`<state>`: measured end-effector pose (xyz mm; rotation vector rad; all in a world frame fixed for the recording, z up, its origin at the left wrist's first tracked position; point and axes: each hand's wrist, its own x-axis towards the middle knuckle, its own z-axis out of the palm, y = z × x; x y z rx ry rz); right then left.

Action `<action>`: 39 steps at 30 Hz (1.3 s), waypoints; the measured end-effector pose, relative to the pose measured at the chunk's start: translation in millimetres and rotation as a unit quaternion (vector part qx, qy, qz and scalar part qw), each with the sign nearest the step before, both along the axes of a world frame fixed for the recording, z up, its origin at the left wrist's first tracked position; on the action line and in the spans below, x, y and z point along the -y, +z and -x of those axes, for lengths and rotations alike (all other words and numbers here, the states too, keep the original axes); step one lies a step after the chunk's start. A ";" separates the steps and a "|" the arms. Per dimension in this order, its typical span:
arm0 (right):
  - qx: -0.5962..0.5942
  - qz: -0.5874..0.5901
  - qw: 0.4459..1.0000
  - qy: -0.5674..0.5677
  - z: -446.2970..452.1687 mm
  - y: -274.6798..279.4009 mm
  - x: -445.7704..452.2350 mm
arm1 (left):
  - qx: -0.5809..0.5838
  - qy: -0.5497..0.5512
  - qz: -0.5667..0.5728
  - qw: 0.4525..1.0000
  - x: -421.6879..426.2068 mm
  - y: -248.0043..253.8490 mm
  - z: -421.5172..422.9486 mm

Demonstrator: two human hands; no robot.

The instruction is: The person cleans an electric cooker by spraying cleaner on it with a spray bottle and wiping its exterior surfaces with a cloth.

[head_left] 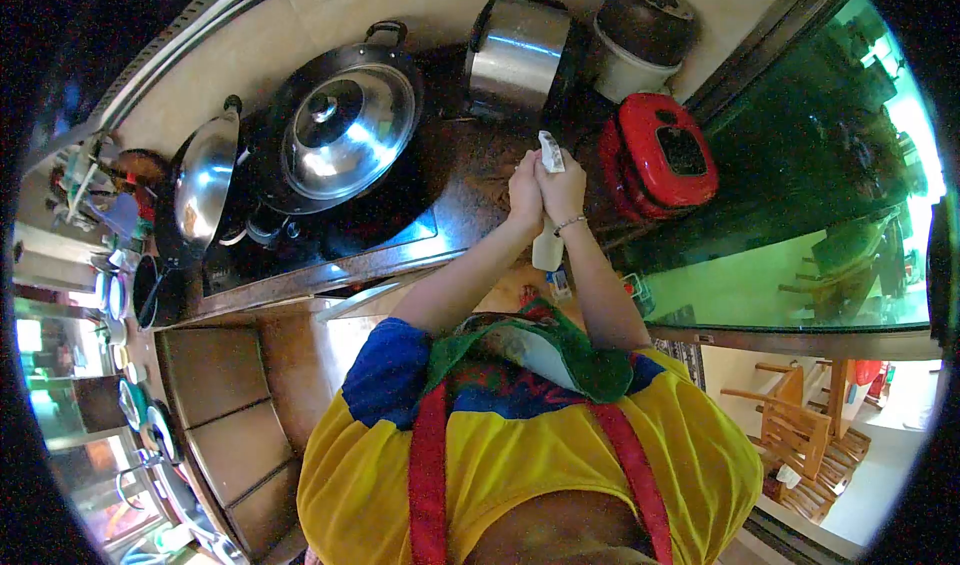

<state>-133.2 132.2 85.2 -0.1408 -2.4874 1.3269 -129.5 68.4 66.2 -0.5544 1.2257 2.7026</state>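
Note:
My left hand [525, 193] and my right hand [563, 187] are pressed together in front of me, near the counter edge. Both are closed round a white cloth-like piece [547, 251], whose exact kind I cannot make out. One end, with grey marks, sticks out above my fingers; the other hangs below my hands, and the middle is hidden by them. A thin bracelet [570, 225] circles my right wrist. The red appliance [665, 155] stands just to the right of my hands, not touching them.
On the black cooktop [330, 257] stands a wok with a steel lid [345, 145]. A second lidded pan [205, 187] is at its left. A steel cooker [517, 55] and a dark-topped pot [645, 30] line the wall. Dark green glass [800, 185] borders the right side.

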 end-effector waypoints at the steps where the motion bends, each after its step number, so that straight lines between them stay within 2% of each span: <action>1: -0.035 0.022 0.999 0.015 -0.3 1.9 4.0 | 0.000 0.000 0.000 1.000 2.2 6.3 0.5; 2: -0.036 0.021 0.999 0.014 4.1 5.5 8.2 | -0.069 0.012 0.025 0.997 6.4 13.2 3.7; 3: -0.086 0.003 0.996 -0.009 11.5 13.5 12.3 | -0.137 0.025 0.049 0.989 8.9 17.9 7.9; 4: -0.135 -0.015 0.990 -0.031 19.9 22.5 14.0 | -0.154 0.019 0.012 0.988 11.2 30.8 21.8; 6: -0.207 0.027 0.978 -0.016 46.1 46.8 11.5 | -0.197 0.015 0.105 0.975 14.9 71.0 37.8; 9: -0.180 0.024 0.983 -0.040 72.4 99.3 5.6 | -0.193 -0.026 0.085 0.977 12.1 112.2 72.3; 11: -0.175 0.033 0.983 -0.035 104.1 103.0 -2.4 | -0.141 -0.047 -0.059 0.987 6.1 120.7 97.4; 13: -0.157 -0.052 0.986 0.008 143.8 91.7 -9.0 | -0.144 -0.016 -0.060 0.988 4.9 124.9 115.6; 14: -0.158 -0.053 0.986 0.010 159.7 88.4 -9.9 | -0.144 0.014 -0.062 0.988 5.2 126.0 119.9; 16: -0.080 -0.048 0.995 0.039 178.4 92.9 -8.3 | -0.107 0.019 -0.071 0.992 5.3 127.6 133.3; 19: -0.066 -0.036 0.995 0.062 166.8 124.6 -12.8 | -0.167 0.015 -0.099 0.981 1.8 134.0 146.6; 20: -0.091 -0.084 0.992 -0.012 178.4 118.0 -15.7 | -0.158 0.002 -0.081 0.984 -3.4 140.9 147.5; 21: -0.098 -0.051 0.994 0.003 165.9 130.8 -18.9 | -0.149 -0.011 -0.065 0.987 -8.0 149.4 145.1; 22: -0.104 -0.019 0.994 0.019 152.2 142.8 -23.4 | -0.163 -0.007 -0.099 0.982 -15.1 153.7 143.5; 24: -0.150 -0.058 0.986 -0.043 195.1 100.0 -55.1 | -0.142 -0.044 -0.113 0.982 -26.8 162.9 131.8; 25: -0.131 -0.075 0.988 -0.035 188.3 103.9 -63.4 | -0.147 -0.044 -0.030 0.988 -32.8 155.7 137.8; 26: -0.112 -0.092 0.989 -0.027 179.8 105.3 -69.3 | -0.154 -0.062 -0.065 0.984 -42.4 146.7 139.7; 27: -0.111 -0.094 0.989 -0.023 166.9 109.5 -69.4 | -0.150 -0.025 -0.036 0.988 -48.4 149.9 125.6; 29: -0.103 0.071 0.992 0.013 137.8 115.2 -69.7 | -0.146 0.010 -0.007 0.989 -55.7 143.9 115.8; 32: -0.150 0.105 0.982 0.032 118.9 89.3 -67.6 | -0.135 -0.017 -0.046 0.990 -61.2 112.6 109.8; 33: -0.132 0.020 0.990 0.036 107.6 86.7 -66.2 | -0.125 0.007 -0.008 0.992 -54.6 113.0 88.1; 34: -0.093 0.009 0.995 0.046 95.2 80.5 -64.6 | -0.115 0.032 0.031 0.992 -49.0 111.6 71.2; 36: -0.046 0.027 0.997 0.058 75.7 74.9 -60.0 | -0.087 0.012 0.007 0.996 -43.9 105.2 56.6; 38: -0.081 0.044 0.994 0.051 59.5 74.2 -63.1 | -0.061 -0.009 -0.017 0.998 -45.9 99.5 46.1; 39: -0.119 0.059 0.990 0.044 51.3 76.5 -65.6 | -0.102 -0.013 0.001 0.995 -50.3 92.9 43.5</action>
